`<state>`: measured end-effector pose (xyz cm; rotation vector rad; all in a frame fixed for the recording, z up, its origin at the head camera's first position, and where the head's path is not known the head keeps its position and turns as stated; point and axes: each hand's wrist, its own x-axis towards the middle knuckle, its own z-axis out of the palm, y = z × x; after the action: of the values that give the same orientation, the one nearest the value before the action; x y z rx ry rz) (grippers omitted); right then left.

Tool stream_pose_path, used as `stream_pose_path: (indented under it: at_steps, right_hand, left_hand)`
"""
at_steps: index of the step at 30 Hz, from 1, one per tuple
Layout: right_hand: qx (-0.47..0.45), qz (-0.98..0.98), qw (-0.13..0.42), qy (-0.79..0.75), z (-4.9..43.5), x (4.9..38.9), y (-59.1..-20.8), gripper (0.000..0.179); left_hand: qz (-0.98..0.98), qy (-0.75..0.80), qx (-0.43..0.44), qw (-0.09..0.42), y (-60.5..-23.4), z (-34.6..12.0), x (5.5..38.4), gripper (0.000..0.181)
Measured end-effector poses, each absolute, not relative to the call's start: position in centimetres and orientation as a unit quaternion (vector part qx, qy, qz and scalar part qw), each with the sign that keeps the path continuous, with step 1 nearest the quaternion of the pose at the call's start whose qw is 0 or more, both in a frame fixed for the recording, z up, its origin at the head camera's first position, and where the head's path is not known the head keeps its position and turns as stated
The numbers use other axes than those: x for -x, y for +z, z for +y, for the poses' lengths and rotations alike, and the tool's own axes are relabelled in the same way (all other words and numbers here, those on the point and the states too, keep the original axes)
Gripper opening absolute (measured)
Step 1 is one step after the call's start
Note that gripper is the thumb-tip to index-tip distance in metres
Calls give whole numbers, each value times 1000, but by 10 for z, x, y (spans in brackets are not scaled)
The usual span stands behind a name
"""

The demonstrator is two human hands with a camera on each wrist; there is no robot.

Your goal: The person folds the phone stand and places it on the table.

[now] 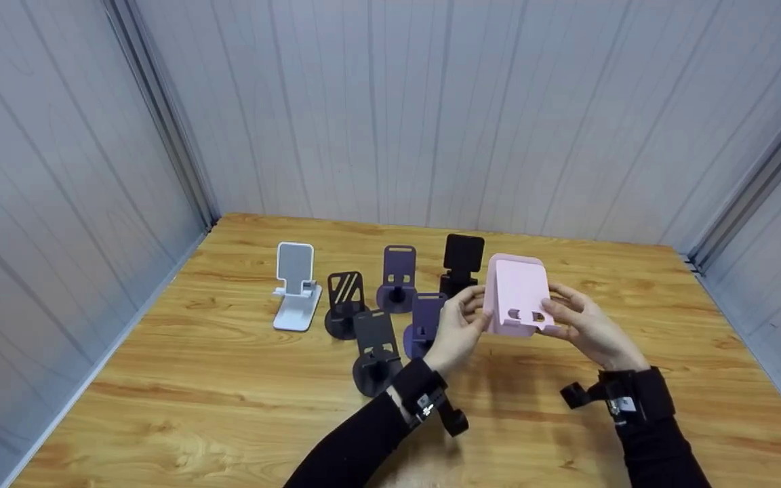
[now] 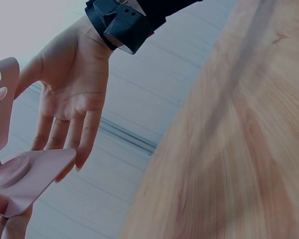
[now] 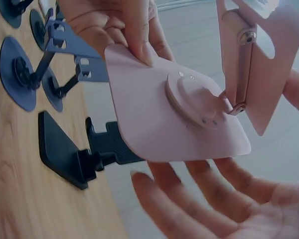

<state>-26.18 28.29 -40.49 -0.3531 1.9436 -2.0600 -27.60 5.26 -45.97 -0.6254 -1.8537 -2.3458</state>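
Both hands hold a pink folding phone stand (image 1: 525, 288) above the wooden table, toward its right side. My left hand (image 1: 455, 332) pinches an edge of its flat base plate (image 3: 144, 109), thumb on the face with the round swivel disc. At the other side, my right hand (image 1: 590, 329) has its thumb on the cut-out back plate (image 2: 4, 114). The right hand's fingers (image 3: 204, 189) lie along the base plate's outer side. A metal-pinned hinge (image 3: 236, 64) joins the two plates, which stand apart at an angle.
Left of the hands several phone stands are on the table: a white one (image 1: 295, 305), a black slotted one (image 1: 345, 305), a dark grey one (image 1: 375, 332) and two purple ones (image 1: 399, 264). A black stand (image 1: 464, 253) is behind the left hand. Pale panel walls (image 1: 404, 115) enclose the table.
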Motion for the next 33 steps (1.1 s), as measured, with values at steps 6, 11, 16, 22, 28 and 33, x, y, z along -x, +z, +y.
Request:
stream_pose_path:
  at_steps: [6,11,16,22,28,33]
  right_hand:
    - [109,639,154,-746,282,265,-408,52]
    - [103,634,157,-750,282,265,-407,48]
    - [91,655,149,-735,278,264,-407,46]
    - [103,667,154,-721,273,262,-407,51]
    - [110,683,146,-707,269,260,-406,63]
    - [115,690,144,-699,268,261,-407,62]
  left_hand:
    - [-604,-774,192,10,-457,51,276,38]
    - [-619,-766,167,-51,-449,47,275,36]
    - [-636,-746,152,-122,-435,38,273,46]
    - [-649,-731,163,-134,-429,32,273,36]
    - [-661,-720,167,-127,-428,29,275,37]
    - [-668,-717,162,-121,-429,28,276,35]
